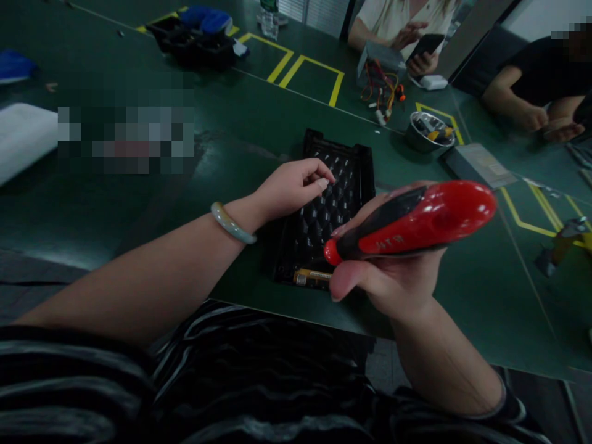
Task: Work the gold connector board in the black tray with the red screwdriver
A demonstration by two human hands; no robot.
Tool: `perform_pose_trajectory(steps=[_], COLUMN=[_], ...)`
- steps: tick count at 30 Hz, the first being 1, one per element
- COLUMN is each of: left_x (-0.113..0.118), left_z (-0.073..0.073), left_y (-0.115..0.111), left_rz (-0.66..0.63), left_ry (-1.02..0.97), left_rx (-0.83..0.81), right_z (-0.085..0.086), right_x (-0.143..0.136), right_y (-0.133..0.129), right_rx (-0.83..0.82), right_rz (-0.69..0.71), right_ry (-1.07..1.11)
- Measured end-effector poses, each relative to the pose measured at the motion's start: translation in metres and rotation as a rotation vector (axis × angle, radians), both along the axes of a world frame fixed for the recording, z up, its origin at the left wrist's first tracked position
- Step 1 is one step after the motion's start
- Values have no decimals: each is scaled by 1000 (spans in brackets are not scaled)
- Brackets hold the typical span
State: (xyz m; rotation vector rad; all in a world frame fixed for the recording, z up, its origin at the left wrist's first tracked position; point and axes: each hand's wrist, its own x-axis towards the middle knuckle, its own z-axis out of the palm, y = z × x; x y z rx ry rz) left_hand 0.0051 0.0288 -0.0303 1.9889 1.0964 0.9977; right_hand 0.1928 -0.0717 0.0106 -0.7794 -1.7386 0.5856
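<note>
My right hand (402,277) is wrapped round a red and black screwdriver handle (416,222), its rounded end up toward the camera; the shaft is hidden. Below and between my hands lies a black tray-like panel (330,206) with a quilted surface, flat on the green table. A small yellowish circuit board (314,277) sits at the panel's near edge. Over the panel's left side is my left hand (296,185), its fingers curled with thumb and fingertips close together. Whatever may be between them is too small to make out. A pale bangle circles the left wrist.
A metal bowl of parts (431,132) and a flat grey device (481,165) stand at the back right. Beyond are a power supply with cables (382,68) and two people. A black bin (192,43) is back left; a metal tool (562,243) lies right.
</note>
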Motion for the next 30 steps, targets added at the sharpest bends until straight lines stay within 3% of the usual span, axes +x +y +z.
perform_pose_trajectory(steps=[4, 10, 15, 21, 26, 30], left_x=[-1, 0, -3, -9, -11, -20], left_z=[4, 0, 10, 15, 12, 22], left_y=[-3, 0, -3, -5, 1, 0], left_rz=[-26, -14, -67, -185, -236, -400], left_ry=[-15, -19, 20, 180, 327, 371], left_rx=[-27, 23, -63, -9, 53, -5], right_z=[9, 17, 10, 14, 12, 15], right_x=[-3, -8, -10, -7, -7, -3], right_y=[-6, -5, -3, -5, 3, 4], right_rx=[-179, -108, -63, -218, -121, -99], right_rz=[214, 326, 349, 343, 354, 306], right_ry=[-14, 16, 63, 72, 29, -45])
